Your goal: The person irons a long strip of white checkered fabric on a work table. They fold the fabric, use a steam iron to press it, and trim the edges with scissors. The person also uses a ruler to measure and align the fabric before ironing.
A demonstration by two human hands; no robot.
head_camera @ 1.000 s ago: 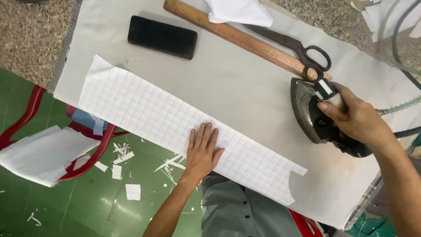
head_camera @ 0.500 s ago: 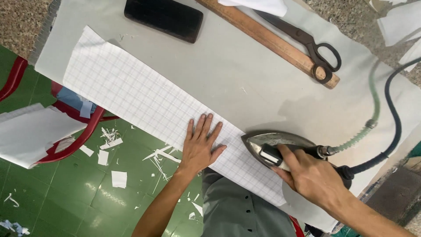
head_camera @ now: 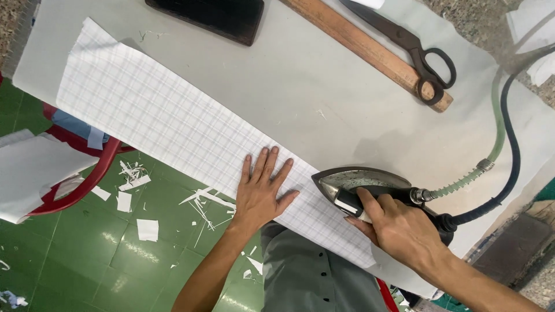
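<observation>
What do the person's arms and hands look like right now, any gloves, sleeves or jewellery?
Both hands are bare: no gloves, rings or watch show on the left hand or the right hand. Both forearms are uncovered as far as the picture's edge, so no sleeves show. Fingernails look short and unpainted. Below them is a grey buttoned garment with dark buttons.

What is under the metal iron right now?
The metal iron sits on the long white checked fabric strip, gripped by the right hand. The strip lies on the grey table cover. The soleplate contact is hidden.
</observation>
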